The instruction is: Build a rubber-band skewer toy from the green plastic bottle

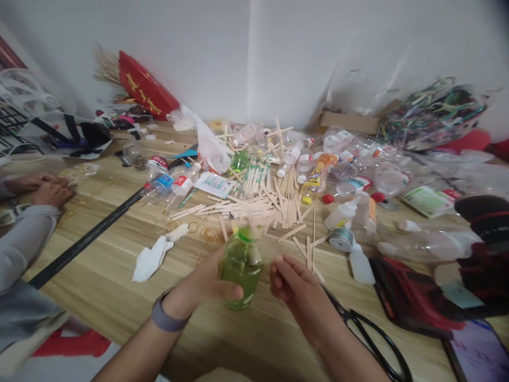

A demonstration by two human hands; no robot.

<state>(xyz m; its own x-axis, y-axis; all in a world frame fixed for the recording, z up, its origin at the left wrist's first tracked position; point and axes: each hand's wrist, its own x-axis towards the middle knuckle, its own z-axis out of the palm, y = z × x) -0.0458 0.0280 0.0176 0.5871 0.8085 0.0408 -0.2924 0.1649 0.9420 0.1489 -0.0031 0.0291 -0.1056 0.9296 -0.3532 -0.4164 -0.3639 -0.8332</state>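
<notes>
My left hand (207, 284) is wrapped round a small green plastic bottle (240, 268) that stands upright on the wooden table (119, 265). A grey band sits on that wrist. Just right of the bottle, my right hand (296, 289) hovers with its fingers curled together; what they pinch, if anything, I cannot make out. A heap of wooden sticks (254, 204) lies behind the bottle, with rubber bands (207, 233) beside it.
Black scissors (369, 334) lie right of my right hand. A white glue bottle (360, 262), a tape spool (341, 239), several empty clear bottles (350, 164) and a crumpled tissue (153, 257) are scattered about. Another person's hands (42, 188) rest at the far left.
</notes>
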